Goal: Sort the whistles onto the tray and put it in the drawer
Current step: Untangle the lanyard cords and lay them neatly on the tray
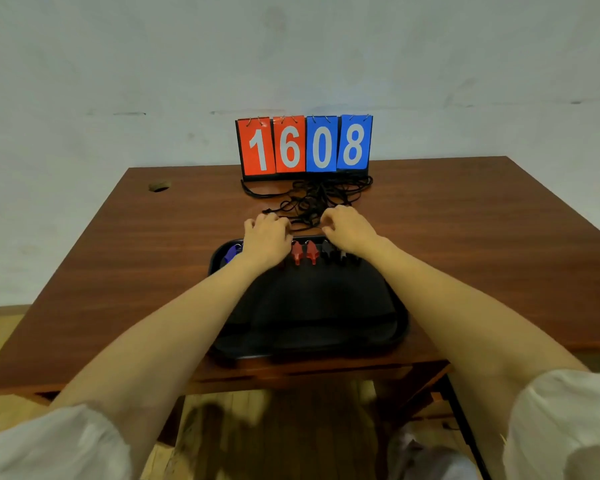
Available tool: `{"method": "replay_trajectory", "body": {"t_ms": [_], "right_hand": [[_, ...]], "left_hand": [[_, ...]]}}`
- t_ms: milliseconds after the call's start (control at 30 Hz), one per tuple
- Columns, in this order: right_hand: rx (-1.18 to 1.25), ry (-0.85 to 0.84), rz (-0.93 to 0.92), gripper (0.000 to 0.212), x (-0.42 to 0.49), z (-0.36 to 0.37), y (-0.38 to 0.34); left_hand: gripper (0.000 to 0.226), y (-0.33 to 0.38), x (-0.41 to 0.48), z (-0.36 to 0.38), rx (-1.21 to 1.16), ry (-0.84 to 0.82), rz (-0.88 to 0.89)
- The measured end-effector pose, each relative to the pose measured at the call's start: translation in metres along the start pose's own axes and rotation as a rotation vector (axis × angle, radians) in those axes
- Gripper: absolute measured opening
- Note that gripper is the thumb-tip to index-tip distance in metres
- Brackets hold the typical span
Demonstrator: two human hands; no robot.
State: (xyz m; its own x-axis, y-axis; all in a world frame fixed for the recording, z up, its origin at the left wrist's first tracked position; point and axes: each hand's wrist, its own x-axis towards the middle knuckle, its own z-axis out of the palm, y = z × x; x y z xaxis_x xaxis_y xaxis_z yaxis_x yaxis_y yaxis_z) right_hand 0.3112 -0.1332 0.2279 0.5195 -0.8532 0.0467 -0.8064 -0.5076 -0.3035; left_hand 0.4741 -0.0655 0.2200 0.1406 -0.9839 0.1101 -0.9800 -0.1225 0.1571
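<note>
Whistles already sit in a row along the far edge of the tray (388,323), grouped by colour: blue whistles (230,254) at the tray's far left corner, two red whistles (305,252) near the middle of that edge, and black whistles (333,252) just to the right of the red ones. Your sorting looks mostly done, though your wrists hide part of the row, so you cannot be sure from here that every whistle is seated.

Your left hand (265,233) and right hand (349,228) both reach past the tray's far rim, with fingers curled down into the tangle of black cords (312,199) that spills from the tray toward the scoreboard (305,145). Whether either hand has actually pinched a cord cannot be told; the fingertips are bent under and blurred.

What is left, as it appears: the cords lie on the tabletop (118,254) beyond the tray instead of on it, so you would probably need to gather them in before lifting. The tray itself rests near the front edge of the tabletop, not yet moved. A drawer front (326,370) shows just below that edge, beneath the tray, and looks closed, so opening it and sliding the tray inside remain to be done.
</note>
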Motion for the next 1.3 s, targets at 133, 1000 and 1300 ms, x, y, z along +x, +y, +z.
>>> {"method": "replay_trajectory", "body": {"t_ms": [133, 1000, 1300], "right_hand": [[0.006, -0.042, 0.006, 0.029, 0.050, 0.015, -0.001], [-0.105, 0.137, -0.166, 0.014, 0.067, 0.000, -0.004], [-0.025, 0.350, -0.135, 0.033, 0.046, -0.099, -0.021]], "left_hand": [[0.029, -0.013, 0.046, 0.009, -0.029, -0.036, -0.034], [0.032, -0.004, 0.084, 0.010, -0.214, 0.016, 0.042], [0.028, 0.002, 0.072, -0.078, -0.384, 0.117, 0.087]]}}
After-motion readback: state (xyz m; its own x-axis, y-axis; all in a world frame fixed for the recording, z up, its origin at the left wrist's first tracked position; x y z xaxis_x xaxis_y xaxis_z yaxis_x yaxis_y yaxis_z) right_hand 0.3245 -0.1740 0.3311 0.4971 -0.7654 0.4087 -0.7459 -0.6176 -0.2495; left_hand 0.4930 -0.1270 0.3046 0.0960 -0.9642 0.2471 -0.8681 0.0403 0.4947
